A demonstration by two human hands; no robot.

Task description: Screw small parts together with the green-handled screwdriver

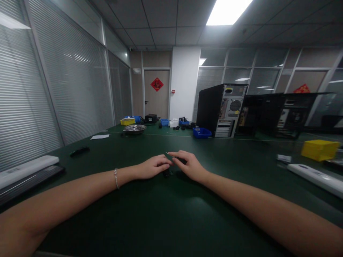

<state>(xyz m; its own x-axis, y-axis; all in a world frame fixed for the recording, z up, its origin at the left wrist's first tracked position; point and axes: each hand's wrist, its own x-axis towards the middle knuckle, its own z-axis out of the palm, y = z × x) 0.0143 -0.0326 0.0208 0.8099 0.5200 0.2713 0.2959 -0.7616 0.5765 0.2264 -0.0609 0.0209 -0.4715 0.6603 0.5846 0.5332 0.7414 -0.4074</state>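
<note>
Honestly, that dark bit (pixel 166 173) seems light, edge-grip best, but can't tell if left hand (pixel 152 167) or right hand (pixel 192 166) fingers pinch it.

A big green table (pixel 150 221) fills the front of the room. The left wall (pixel 72 60) is made of tall glass panes with lots of thin, pale blinds. At the back is a light brown door (pixel 157 110) with a dark handle (pixel 146 102) and a red diamond sign (pixel 157 84). Next to it is a wide white wall (pixel 184 71) with a little red box (pixel 173 91). More windows (pixel 242 57) run along the right, and another red sign (pixel 302 88) hangs there. The ceiling (pixel 160 14) is grey squares, and one bright white light (pixel 229 11) shines up there.
</note>
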